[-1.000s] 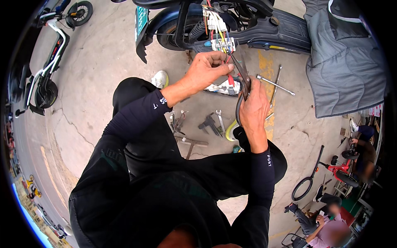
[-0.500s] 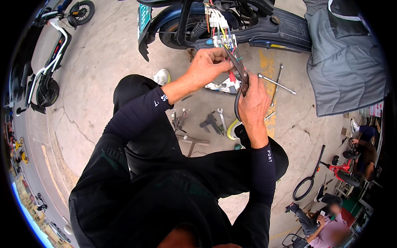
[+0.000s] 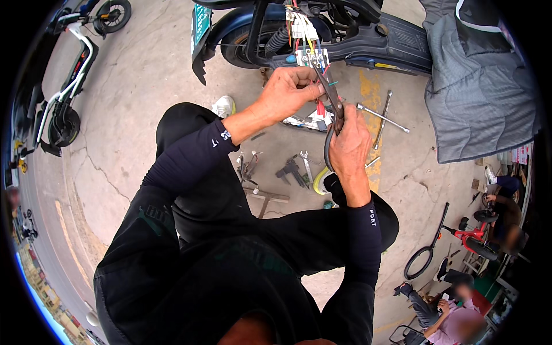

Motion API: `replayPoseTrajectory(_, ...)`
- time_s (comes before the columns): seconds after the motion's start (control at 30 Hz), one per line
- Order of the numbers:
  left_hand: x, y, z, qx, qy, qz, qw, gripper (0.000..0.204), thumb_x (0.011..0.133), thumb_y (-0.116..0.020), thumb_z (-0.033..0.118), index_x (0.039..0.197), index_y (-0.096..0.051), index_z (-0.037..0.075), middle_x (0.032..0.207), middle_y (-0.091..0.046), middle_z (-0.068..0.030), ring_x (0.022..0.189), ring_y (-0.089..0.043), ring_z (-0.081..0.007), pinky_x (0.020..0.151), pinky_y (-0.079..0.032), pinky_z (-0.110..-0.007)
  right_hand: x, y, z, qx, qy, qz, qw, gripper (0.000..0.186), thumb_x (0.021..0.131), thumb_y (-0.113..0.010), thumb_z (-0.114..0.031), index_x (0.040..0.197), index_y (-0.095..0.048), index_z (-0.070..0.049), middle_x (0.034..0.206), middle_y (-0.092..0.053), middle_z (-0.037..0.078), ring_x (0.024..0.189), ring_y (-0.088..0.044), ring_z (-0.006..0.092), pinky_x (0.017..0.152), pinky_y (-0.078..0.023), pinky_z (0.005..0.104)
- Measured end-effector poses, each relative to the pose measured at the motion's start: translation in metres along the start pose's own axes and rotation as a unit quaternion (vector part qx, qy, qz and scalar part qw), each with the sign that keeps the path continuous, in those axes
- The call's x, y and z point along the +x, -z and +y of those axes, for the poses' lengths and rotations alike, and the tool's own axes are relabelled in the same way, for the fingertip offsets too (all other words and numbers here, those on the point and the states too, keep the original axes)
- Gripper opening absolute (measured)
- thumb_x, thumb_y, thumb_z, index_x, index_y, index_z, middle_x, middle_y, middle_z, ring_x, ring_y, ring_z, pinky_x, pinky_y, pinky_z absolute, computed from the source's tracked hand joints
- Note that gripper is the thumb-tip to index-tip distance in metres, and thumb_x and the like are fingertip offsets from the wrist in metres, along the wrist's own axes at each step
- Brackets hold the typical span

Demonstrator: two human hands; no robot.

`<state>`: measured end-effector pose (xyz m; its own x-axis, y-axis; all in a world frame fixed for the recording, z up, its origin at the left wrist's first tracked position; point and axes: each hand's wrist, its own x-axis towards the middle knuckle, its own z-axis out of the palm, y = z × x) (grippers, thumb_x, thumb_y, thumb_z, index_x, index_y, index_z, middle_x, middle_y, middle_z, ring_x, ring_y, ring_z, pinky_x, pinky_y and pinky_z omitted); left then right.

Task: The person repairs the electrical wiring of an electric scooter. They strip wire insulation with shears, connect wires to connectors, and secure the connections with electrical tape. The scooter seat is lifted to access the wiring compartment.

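Observation:
My left hand (image 3: 283,98) is closed in a pinch on thin wires below the electric scooter (image 3: 394,43). A short green wire (image 3: 334,84) shows at its fingertips, against the scissor blades. Dark scissors (image 3: 330,89) are in my right hand (image 3: 351,148), their blades pointing up and left beside my left fingertips. Just beyond my hands sits a terminal block (image 3: 313,57) with several coloured wires. White connectors (image 3: 302,26) hang above it. Under my fingers are red leads (image 3: 321,107) over a white-and-silver part, mostly hidden by my hands.
On the concrete lie a cross-shaped lug wrench (image 3: 383,118), a spanner (image 3: 307,167), dark parts (image 3: 292,171) and a metal T-bar (image 3: 265,199). A grey quilted cover (image 3: 477,103) hangs at right. Other people sit at lower right near a red bike (image 3: 472,237). A white-framed scooter (image 3: 75,80) stands left.
The scissors and both hands hold nearly the same place, with the blades shifted only slightly. The whole view has moved a little.

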<state>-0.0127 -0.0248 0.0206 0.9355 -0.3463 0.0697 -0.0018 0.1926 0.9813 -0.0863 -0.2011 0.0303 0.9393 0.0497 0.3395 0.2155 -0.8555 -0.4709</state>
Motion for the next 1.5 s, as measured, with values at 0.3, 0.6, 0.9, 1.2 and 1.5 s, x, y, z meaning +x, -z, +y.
replayPoseTrajectory(0.3,-0.001,0.004,0.013,0.070,0.027,-0.031,0.997,0.017,0.097,-0.062,0.009,0.102,-0.068,-0.006,0.093,-0.073,-0.0090,0.084,-0.068,-0.0120,0.078,-0.056,-0.029,0.001,0.000,-0.001,-0.017,0.004,0.017,1.000,0.034,0.080,-0.068,-0.001,0.112,-0.057,-0.006,0.088,-0.058,0.020,0.079,-0.063,0.0431,0.067,-0.049,0.0508)
replayPoseTrajectory(0.6,0.004,0.003,0.014,0.106,0.027,-0.026,0.994,0.021,0.097,-0.064,0.018,0.088,-0.065,-0.001,0.075,-0.062,-0.0006,0.069,-0.054,-0.0055,0.063,-0.043,-0.025,-0.004,-0.003,0.000,0.105,-0.050,-0.042,0.992,0.031,0.082,-0.065,0.002,0.111,-0.056,-0.003,0.086,-0.062,0.020,0.077,-0.061,0.0418,0.067,-0.048,0.0474)
replayPoseTrajectory(0.9,0.001,-0.001,0.021,0.113,0.050,-0.037,0.992,0.027,0.096,-0.066,0.022,0.080,-0.062,0.001,0.067,-0.054,0.0028,0.063,-0.044,-0.0045,0.056,-0.036,-0.026,-0.010,0.009,-0.005,0.388,-0.220,-0.152,0.882,0.025,0.085,-0.056,-0.001,0.110,-0.057,0.001,0.080,-0.058,0.006,0.063,-0.054,0.0152,0.060,-0.047,0.0331)
replayPoseTrajectory(1.2,0.002,0.006,0.003,0.133,0.044,-0.046,0.989,0.023,0.099,-0.063,0.021,0.107,-0.060,-0.001,0.079,-0.062,0.0010,0.070,-0.047,-0.0039,0.060,-0.036,-0.024,0.013,0.067,0.065,0.075,-0.215,0.026,0.973,0.035,0.090,-0.058,-0.014,0.120,-0.056,0.004,0.073,-0.061,0.014,0.070,-0.062,0.0253,0.067,-0.050,0.0388)
replayPoseTrajectory(1.5,0.003,0.000,0.006,0.139,0.023,-0.045,0.989,0.022,0.097,-0.064,0.017,0.109,-0.059,0.000,0.071,-0.065,-0.0022,0.059,-0.050,-0.0048,0.054,-0.039,-0.027,0.002,0.036,0.015,0.002,-0.079,-0.047,0.996,0.030,0.089,-0.065,-0.007,0.117,-0.057,-0.001,0.099,-0.062,0.024,0.095,-0.061,0.0453,0.078,-0.048,0.0513)
